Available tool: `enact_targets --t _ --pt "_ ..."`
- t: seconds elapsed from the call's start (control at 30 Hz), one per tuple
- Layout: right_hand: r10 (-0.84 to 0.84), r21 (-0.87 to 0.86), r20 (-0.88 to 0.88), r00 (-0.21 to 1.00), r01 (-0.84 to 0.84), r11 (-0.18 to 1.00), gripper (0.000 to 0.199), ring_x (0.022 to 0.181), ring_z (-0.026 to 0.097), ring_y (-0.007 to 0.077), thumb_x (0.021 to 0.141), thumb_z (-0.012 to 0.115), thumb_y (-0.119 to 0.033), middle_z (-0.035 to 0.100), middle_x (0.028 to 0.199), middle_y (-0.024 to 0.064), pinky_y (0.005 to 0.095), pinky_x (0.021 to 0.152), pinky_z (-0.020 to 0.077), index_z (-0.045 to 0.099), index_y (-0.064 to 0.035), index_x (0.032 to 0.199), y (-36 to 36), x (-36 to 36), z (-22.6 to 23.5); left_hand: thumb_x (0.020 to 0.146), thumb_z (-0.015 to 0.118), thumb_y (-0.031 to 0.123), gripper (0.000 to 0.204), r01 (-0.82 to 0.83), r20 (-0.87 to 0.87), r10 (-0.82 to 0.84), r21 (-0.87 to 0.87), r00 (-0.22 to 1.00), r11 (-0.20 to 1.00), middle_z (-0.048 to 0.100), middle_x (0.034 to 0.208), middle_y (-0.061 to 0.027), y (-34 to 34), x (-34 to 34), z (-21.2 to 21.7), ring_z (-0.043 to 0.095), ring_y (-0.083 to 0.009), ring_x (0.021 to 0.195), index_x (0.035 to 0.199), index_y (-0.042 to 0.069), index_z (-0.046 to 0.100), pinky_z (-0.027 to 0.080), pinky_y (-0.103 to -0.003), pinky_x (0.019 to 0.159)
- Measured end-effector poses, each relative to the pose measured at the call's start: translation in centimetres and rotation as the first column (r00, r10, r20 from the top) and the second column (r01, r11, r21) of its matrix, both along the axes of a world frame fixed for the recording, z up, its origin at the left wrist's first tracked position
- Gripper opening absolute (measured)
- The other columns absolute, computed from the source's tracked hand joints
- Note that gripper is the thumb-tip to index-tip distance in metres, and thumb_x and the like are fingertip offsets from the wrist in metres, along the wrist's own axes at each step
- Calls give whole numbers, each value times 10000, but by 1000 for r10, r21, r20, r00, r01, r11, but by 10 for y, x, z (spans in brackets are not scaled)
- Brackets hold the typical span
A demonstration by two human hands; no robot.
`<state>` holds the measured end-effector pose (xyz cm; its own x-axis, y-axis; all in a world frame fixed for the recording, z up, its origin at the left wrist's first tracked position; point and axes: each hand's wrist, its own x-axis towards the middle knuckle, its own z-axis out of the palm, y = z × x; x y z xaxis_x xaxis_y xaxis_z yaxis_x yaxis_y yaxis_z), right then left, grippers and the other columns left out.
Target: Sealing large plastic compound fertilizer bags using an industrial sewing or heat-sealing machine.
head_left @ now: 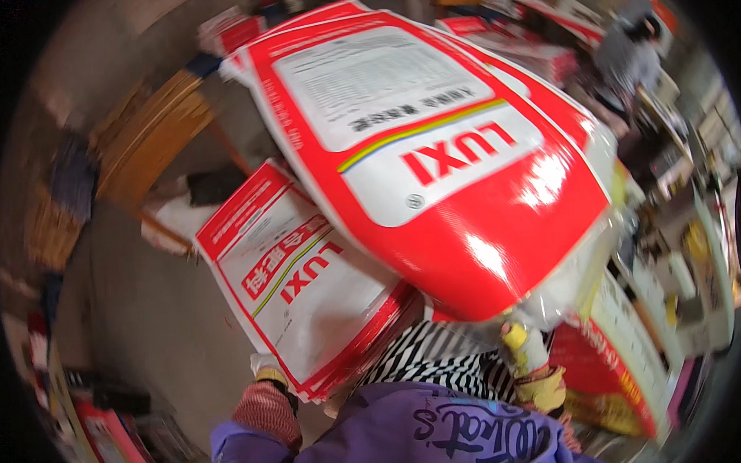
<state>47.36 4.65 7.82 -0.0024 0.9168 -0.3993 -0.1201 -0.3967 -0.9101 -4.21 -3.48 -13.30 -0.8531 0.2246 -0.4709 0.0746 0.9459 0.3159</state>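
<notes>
A stack of red-and-white printed plastic bags [324,315] lies tilted in front of my lap. My left hand [269,372], in a pale glove, grips the near left edge of this stack, its fingers partly hidden. Above and to the right, a larger pile of glossy red-and-white sacks [533,226] overlaps the stack. My right hand [528,356], in a glove with yellow fingertips, is just below the near edge of that pile, next to crumpled clear plastic [564,294]. Its visible fingers stretch forward, and I see nothing held in them.
Close by on the right stands a sewing machine [690,281], beside a red-and-yellow printed sack [600,370]. A wooden bench [151,145] is at the far left. Another person [628,59] sits at the far right, near more bundled bags [536,58].
</notes>
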Motion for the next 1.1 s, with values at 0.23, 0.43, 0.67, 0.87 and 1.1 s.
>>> enact_targets --t 0.23,0.43,0.67,0.87,1.1 --pt "115 109 -845 522 -43 993 607 1034 543 243 829 580 -401 544 1122 144 378 906 438 424 42 1214 -7 -4 32 740 588 162 300 231 -257 -246 -88 934 969 614 895 -190 -38 -105 -55 628 -328 777 976 -14 536 505 -403 709" --pt "-66 103 -668 741 180 978 591 1083 519 235 855 548 -394 528 1167 163 346 971 389 434 68 1205 -28 9 14 789 553 59 216 505 -179 -512 606 840 615 548 931 -165 145 91 120 527 -277 894 980 -40 532 438 -365 788" --pt "-294 -162 -304 906 255 953 229 792 592 157 852 570 -167 632 891 103 271 755 472 610 29 965 -26 -1 24 816 508 41 198 831 -675 -586 556 448 -5 512 1083 -150 149 199 228 519 -276 974 985 -56 546 411 -356 870" --pt "-294 -23 -582 758 347 938 153 888 588 207 846 543 -97 599 931 134 335 831 496 547 31 930 -15 -3 30 730 564 -16 195 699 -770 -637 473 33 -536 559 1048 -134 135 289 272 559 -268 879 924 -8 582 450 -335 782" --pt "-313 -51 -456 833 326 944 182 795 562 136 832 595 -163 578 811 47 263 704 457 565 -12 929 -7 -16 50 686 674 70 270 660 -664 -730 476 -162 -581 589 973 -125 138 351 305 568 -222 881 929 -7 587 466 -310 722"
